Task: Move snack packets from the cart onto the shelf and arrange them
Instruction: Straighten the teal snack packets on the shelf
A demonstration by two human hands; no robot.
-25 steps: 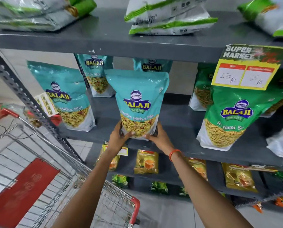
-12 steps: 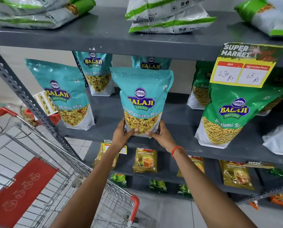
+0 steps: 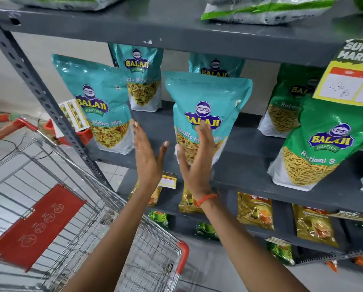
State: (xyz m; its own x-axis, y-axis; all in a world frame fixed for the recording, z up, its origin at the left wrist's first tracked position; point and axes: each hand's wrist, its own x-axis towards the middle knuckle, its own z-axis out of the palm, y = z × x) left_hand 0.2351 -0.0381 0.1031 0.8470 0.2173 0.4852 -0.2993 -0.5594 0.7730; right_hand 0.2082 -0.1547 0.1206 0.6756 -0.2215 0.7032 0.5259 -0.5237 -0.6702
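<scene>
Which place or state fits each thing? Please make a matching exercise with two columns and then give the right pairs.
Things:
1. middle teal packet
2. green packet
3. cart
4. left hand

Places or states:
A. at lower left, with a red panel
B. open, holding nothing
C. upright on the shelf, behind the right hand
D. at the right, below the price sign

Pairs: 1-C, 2-D, 3-A, 4-B

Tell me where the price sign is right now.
The yellow price sign hangs at the far right of the head view from the upper shelf's front edge, above the green packets.
</scene>
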